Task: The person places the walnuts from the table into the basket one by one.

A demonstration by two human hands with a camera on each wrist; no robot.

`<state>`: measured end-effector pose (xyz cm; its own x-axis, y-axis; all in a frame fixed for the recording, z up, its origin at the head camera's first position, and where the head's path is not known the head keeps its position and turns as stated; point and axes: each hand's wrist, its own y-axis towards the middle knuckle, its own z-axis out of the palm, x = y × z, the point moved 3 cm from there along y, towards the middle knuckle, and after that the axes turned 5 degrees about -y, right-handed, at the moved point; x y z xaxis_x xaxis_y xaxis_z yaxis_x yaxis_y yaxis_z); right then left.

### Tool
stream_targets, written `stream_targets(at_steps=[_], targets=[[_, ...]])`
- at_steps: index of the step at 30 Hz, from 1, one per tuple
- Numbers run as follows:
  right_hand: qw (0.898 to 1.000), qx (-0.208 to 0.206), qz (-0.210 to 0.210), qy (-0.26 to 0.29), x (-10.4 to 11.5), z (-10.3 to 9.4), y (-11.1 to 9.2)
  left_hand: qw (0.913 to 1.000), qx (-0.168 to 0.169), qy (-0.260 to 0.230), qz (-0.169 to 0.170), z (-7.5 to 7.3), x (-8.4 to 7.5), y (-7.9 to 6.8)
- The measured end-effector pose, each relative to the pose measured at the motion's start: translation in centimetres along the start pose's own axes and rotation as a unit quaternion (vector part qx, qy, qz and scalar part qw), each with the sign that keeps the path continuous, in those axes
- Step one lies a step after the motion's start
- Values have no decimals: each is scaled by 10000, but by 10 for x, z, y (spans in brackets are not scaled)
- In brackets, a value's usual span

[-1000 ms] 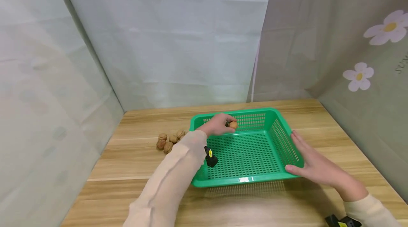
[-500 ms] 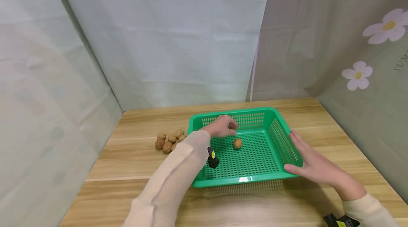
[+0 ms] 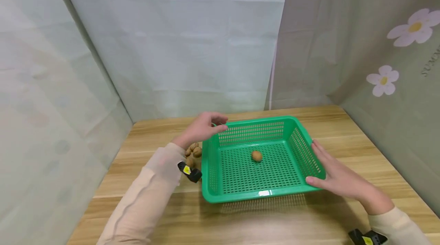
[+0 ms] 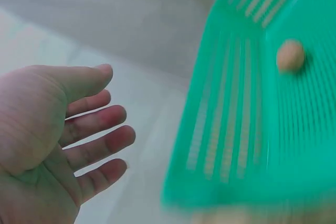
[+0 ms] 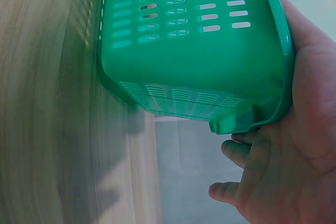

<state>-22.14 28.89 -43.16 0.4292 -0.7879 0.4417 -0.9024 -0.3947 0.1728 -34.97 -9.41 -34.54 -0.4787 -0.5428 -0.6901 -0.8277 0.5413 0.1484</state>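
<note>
My left hand (image 3: 203, 127) hovers at the back left corner of a green plastic basket (image 3: 264, 195), overlapping its rim in the head view. In the left wrist view its fingers are loosely spread, hold nothing and stand apart from the basket wall. One walnut (image 3: 256, 156) lies on the basket's perforated floor. Outside the basket's left side sit several walnuts (image 3: 196, 152), partly hidden behind my left wrist and forearm. My right hand (image 3: 335, 176) rests against the basket's front right corner, thumb on the rim and fingers extended along the right side.
The basket stands on a wood-grain table (image 3: 275, 222). Pale cloth (image 3: 192, 46) hangs behind and to the left, and flower-printed cloth (image 3: 385, 130) on the right. A black wrist camera (image 3: 190, 171) is strapped to the left sleeve.
My left hand let go of a walnut, which dropped onto the basket's floor. That hand then moved left and back to the corner. The right hand kept its place on the basket.
</note>
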Motion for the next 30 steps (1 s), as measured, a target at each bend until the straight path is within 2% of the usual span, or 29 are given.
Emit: stream_targets(at_steps=[4, 8, 12, 16, 20, 25, 30], targets=[[10000, 20, 32, -1, 0, 0, -1, 9982, -429, -90, -413, -26, 45, -36], [10000, 23, 32, -11, -1, 0, -1, 9918, -785, 63, -1002, -41, 96, -76], [10000, 31, 41, -2, -2, 0, -1, 9832, -1055, 334, -1453, -42, 147, -111], [10000, 32, 31, 21, -2, 0, -1, 9756, -1253, 334, -1772, -35, 186, -133], [10000, 29, 25, 86, 0, 0, -1, 9712, -1469, 234, -1864, -25, 204, -142], [9999, 2, 55, 142, 1, 1, -1, 9709, -1669, 336, -1684, -20, 204, -140], [9999, -28, 34, 152, 1, 1, -1, 9686, -1707, 546, -1726, -17, 200, -136]])
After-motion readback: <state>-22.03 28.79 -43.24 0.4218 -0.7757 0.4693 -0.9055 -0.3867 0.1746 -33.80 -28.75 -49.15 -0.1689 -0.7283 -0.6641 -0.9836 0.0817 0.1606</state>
